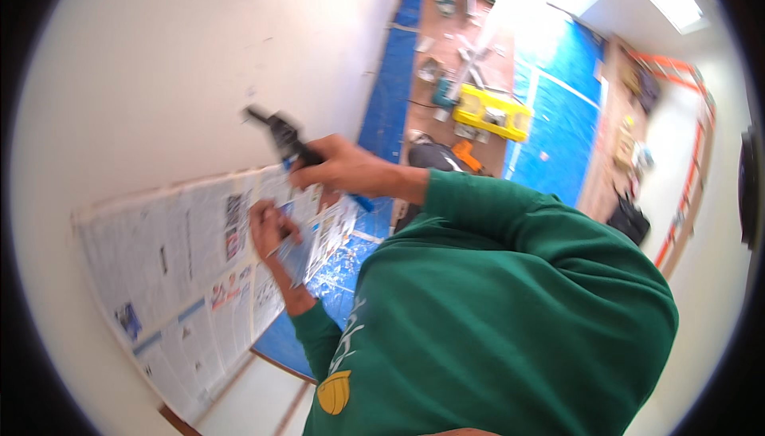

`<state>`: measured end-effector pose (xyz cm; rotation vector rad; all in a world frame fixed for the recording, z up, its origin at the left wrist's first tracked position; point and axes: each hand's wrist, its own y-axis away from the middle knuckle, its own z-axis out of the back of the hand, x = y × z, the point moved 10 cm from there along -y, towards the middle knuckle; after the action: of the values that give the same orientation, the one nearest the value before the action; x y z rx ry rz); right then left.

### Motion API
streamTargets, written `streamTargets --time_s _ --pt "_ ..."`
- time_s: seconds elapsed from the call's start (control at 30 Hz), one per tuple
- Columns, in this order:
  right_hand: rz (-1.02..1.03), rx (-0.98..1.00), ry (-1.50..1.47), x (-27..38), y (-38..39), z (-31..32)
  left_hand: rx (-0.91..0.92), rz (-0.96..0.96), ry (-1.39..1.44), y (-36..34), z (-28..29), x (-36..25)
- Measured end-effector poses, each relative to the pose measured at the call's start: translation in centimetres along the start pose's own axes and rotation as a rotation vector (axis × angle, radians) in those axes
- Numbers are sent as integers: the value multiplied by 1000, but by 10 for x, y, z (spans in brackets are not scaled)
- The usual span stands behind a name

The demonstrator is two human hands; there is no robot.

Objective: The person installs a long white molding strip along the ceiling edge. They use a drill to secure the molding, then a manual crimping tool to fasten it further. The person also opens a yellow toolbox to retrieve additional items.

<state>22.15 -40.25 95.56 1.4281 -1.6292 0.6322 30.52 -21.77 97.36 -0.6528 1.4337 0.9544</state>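
My right hand (pixel 343 166) is wrapped round the grip of a black-and-blue drill (pixel 288 139). Its dark tip points at the pale wall (pixel 175 77), close to some small marks; motion blurs it, and I cannot tell if it touches. Below it, my left hand (pixel 271 225) has its fingers curled. A clear, bluish plastic packet (pixel 295 259) hangs from that hand; its contents are too blurred to make out. Both hands are in front of printed newspaper sheets (pixel 171 265) that cover the lower wall.
Blue sheeting (pixel 558 117) covers much of the floor, scattered with pale scraps. On a brown strip lie a yellow case (pixel 494 113), a teal power tool (pixel 443 92) and an orange tool (pixel 466 155). Farther right are a black bag (pixel 629 217) and an orange ladder (pixel 687 197).
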Motion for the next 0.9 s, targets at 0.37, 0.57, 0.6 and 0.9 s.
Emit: streamTargets --time_s 0.37,0.57,0.6,0.9 --pt "-19 -130 306 15 23 -42 -75 -481 -510 66 15 -109" --pt "-33 47 767 10 24 -80 33 -630 -1044 78 11 -121" --pt "-17 81 791 11 21 -88 70 -623 -1101 76 10 -117" --pt "-147 477 837 -4 -28 -116 18 -557 -1097 60 27 -103"
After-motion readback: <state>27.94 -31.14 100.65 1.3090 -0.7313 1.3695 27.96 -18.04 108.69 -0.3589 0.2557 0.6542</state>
